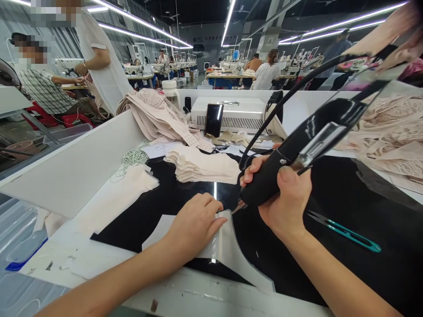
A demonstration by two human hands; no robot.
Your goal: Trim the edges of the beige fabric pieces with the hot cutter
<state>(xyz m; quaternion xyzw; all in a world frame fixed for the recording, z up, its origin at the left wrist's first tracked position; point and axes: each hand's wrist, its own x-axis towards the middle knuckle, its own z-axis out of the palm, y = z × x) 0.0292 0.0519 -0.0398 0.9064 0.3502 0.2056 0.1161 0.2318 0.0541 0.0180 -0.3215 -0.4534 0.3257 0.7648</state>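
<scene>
My right hand (287, 198) is wrapped round a black corded hand tool (294, 141) with a silver lever on its side. A thin coppery tip juts from its lower end, close to the curved edge of a pale fabric piece (236, 259). My left hand (198, 224) lies flat on that piece, fingers stretched and thumb apart, pressing it to the black mat (158, 215). A clear strip appears to lie over the fabric beside the thumb. White sheet material shows under the left hand. Teal thread snips (353, 235) rest on the mat, right of my right forearm.
A stack of pale fabric pieces (205, 165) lies behind my hands. Further back are a phone (214, 119), a white vented box (244, 115) and heaped fabric strips (155, 110). Green cord (132, 159) lies at left by a white side panel (69, 163). Co-workers are beyond.
</scene>
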